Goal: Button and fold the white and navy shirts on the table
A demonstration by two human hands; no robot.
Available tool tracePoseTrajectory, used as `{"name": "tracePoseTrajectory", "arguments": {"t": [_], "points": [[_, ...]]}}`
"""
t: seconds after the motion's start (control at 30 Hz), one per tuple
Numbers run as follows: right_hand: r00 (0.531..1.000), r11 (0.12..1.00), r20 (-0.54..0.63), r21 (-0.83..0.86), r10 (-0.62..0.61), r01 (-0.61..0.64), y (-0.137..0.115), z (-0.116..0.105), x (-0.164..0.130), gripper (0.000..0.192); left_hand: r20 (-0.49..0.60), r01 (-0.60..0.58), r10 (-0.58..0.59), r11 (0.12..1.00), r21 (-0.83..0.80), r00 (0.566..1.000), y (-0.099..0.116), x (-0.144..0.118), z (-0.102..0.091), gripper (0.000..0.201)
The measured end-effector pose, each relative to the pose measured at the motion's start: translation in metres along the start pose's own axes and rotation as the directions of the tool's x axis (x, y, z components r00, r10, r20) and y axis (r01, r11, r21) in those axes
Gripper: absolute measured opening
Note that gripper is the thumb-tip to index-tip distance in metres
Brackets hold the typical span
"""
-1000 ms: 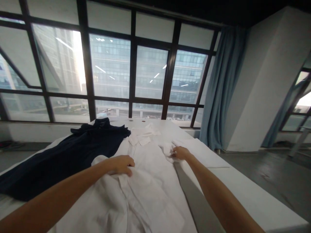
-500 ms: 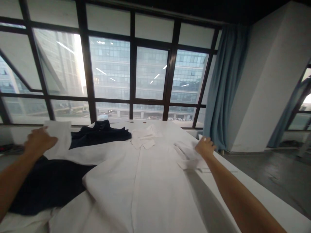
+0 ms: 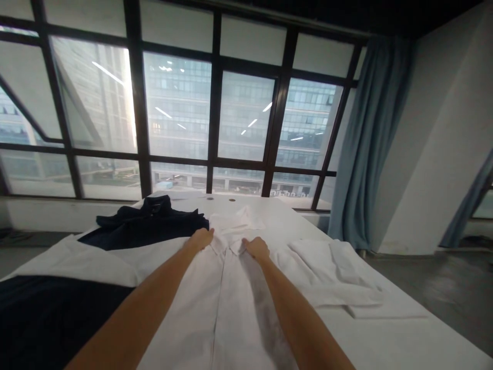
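I record both hands at the collar of the white button-front cotton shirt (image 3: pixel 227 288), which lies face up and spread flat along the white table (image 3: pixel 404 339), its 2 sleeves laid outward. My left hand (image 3: pixel 202 239) and right hand (image 3: pixel 256 248) rest palm-down on the collar points; whether the fingers pinch cloth I cannot tell. I judge spreading done and folding not begun; a dark navy garment (image 3: pixel 146 226) lies partly under the left sleeve.
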State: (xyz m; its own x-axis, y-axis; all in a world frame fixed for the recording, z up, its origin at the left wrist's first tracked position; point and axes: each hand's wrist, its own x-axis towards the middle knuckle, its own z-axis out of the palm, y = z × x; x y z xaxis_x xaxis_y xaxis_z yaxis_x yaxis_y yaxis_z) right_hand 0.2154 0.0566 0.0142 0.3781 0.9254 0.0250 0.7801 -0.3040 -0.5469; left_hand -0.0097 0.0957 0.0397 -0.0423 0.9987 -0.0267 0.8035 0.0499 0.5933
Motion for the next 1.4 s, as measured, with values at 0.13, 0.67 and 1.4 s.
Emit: {"name": "tracePoseTrajectory", "arguments": {"t": [0.13,0.67,1.4], "points": [[0.989,0.985,-0.082,0.107,-0.125,0.134,0.007,0.015,0.007,0.022,-0.025,0.062,-0.062,0.998,-0.026,0.998,-0.001,0.026,0.019,0.04],[0.954,0.617,0.254,0.78,-0.159,-0.105,0.007,0.004,0.01,0.02,-0.024,-0.074,0.071,0.891,-0.448,0.997,-0.033,-0.011,0.011,0.023],[0.97,0.986,-0.177,0.004,-0.166,0.169,-0.007,-0.029,-0.01,0.024,-0.24,-0.232,0.263,0.961,0.151,0.934,-0.018,-0.026,-0.007,0.005]]}}
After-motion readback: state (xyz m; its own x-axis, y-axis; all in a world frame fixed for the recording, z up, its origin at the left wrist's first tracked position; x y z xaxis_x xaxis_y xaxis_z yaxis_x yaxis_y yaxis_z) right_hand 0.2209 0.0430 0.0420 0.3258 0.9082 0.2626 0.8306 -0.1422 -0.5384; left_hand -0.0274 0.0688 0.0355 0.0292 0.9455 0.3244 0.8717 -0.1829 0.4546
